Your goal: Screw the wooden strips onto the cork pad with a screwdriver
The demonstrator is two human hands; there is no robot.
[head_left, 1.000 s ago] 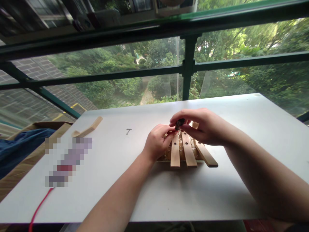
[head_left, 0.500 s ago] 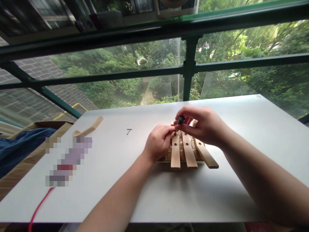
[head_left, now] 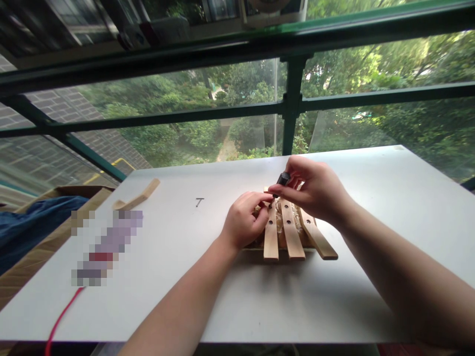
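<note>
In R hand (head_left: 313, 187), blk screwdriver (head_left: 284, 178) slants, tip down-L twd slat (head_left: 271, 242).

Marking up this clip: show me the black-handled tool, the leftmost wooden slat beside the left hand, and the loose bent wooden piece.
Black-handled tool (head_left: 284, 178): head view, on the handle.
Leftmost wooden slat (head_left: 271, 242): head view, near half.
Loose bent wooden piece (head_left: 144, 196): head view, longer section.

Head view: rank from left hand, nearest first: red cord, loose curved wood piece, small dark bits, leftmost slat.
From the left hand:
1. Leftmost slat: just to its right
2. Small dark bits: left
3. Loose curved wood piece: farther left
4. Red cord: lower left
</note>
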